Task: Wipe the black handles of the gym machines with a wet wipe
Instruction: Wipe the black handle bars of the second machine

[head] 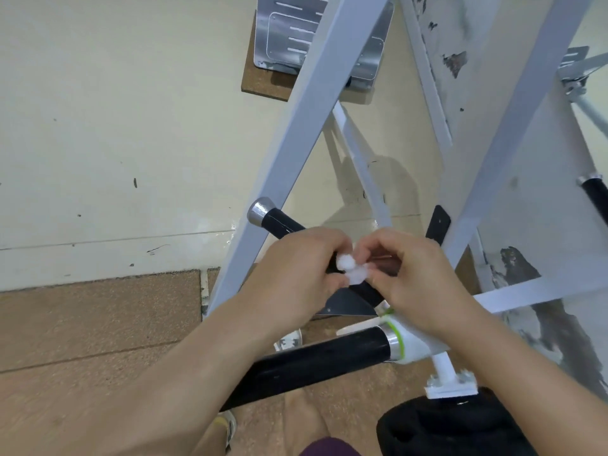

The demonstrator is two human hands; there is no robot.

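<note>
Black glossy bar handle with a silver end cap (283, 222) slants through the middle of the frame, from its cap at centre left down toward the lower right, and both hands meet over its mid-length. A crumpled white wet wipe (348, 270) sits bunched between them, right against the bar. The left hand (296, 268) has its fingers curled in, gripping one side of the wad; the right hand (414, 274) pinches the other side with narrow, bent fingers. This looks like the readying step: the wipe is being gathered or refolded rather than swept along the bar. The next move probably calls for wrapping the wipe round the bar and sliding it toward the cap, with enough squeeze to cover the whole circumference. A thicker black tube handle (322, 357) lies lower in the frame, with a white painted steel frame (316, 110) above.
</note>
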